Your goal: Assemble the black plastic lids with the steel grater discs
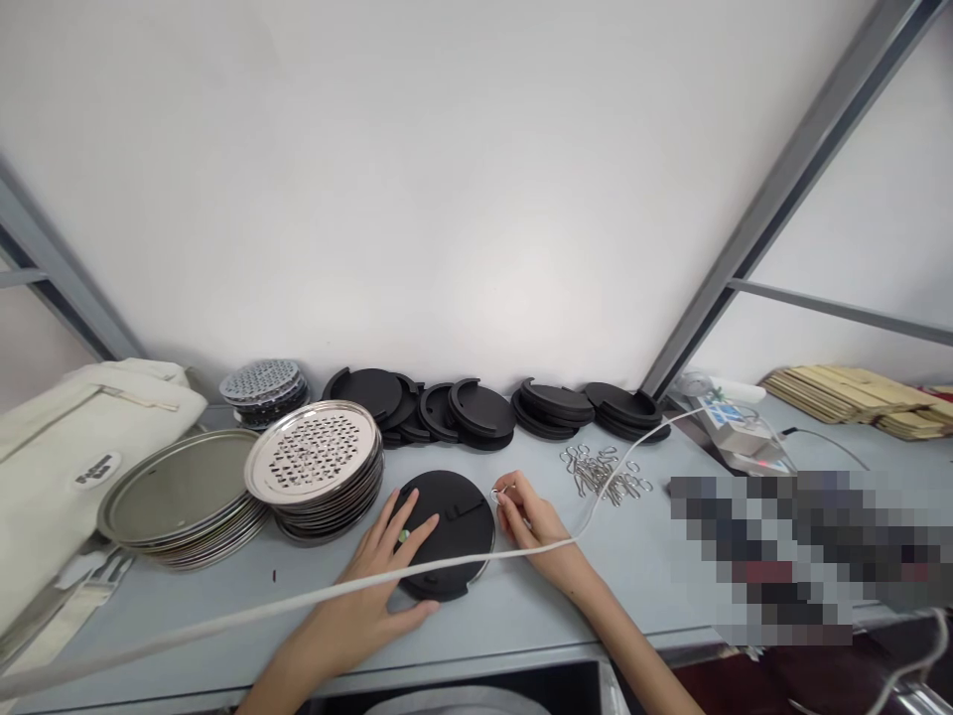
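A round black plastic disc (453, 536) with a slot and small raised parts lies flat before me, a thin silvery edge at its lower right. My left hand (379, 571) rests on its left side with the fingers spread. At the disc's right edge my right hand (532, 526) pinches a small metal wire hook (494, 496) between thumb and fingertips; part of it is hidden by the fingers. To the right lies a loose heap of similar wire hooks (607, 475). A white cable (476, 559) passes in front of the disc and both hands.
Stacked perforated metal discs (317, 452) and plain metal discs (179, 487) stand at left, beside a cream bag (89, 437). Several black discs (483, 409) line the wall. An electrical device (737, 427) and wooden boards (856, 392) are at right. A blurred patch covers the right front.
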The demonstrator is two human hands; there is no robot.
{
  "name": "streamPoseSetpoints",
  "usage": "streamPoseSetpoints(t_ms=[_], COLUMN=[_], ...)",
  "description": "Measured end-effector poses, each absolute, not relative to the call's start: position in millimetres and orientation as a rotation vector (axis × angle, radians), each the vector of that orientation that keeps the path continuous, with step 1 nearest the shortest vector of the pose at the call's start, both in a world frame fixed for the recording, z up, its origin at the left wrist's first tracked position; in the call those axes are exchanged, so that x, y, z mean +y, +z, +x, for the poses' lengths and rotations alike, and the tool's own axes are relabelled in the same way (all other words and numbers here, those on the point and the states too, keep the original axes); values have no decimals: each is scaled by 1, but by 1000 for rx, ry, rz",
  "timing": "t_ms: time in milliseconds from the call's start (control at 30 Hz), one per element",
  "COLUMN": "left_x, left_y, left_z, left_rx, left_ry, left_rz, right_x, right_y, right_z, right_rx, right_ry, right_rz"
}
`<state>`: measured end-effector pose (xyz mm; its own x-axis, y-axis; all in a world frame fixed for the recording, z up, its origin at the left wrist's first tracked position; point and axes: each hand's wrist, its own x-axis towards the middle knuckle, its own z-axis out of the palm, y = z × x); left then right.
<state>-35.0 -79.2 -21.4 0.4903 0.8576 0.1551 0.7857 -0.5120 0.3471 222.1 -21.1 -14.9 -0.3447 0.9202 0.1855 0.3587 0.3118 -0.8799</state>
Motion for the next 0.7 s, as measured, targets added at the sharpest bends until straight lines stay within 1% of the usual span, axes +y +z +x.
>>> streamPoseSetpoints(t_ms=[200,367,700], left_x=[-79,-80,-80], left_y=[-19,-16,-17], left_z=[-35,-34,-34], left_rx=[1402,1392,1404], left_ry=[447,439,421], left_rz=[2520,2539,2512], right_x=[-3,11,0], right_y=[-13,-14,-22], right_z=[212,204,208], right_rx=[-1863,-1906,-1912], right_ry=[948,832,800], right_rz=[-1178,-1213,-1207])
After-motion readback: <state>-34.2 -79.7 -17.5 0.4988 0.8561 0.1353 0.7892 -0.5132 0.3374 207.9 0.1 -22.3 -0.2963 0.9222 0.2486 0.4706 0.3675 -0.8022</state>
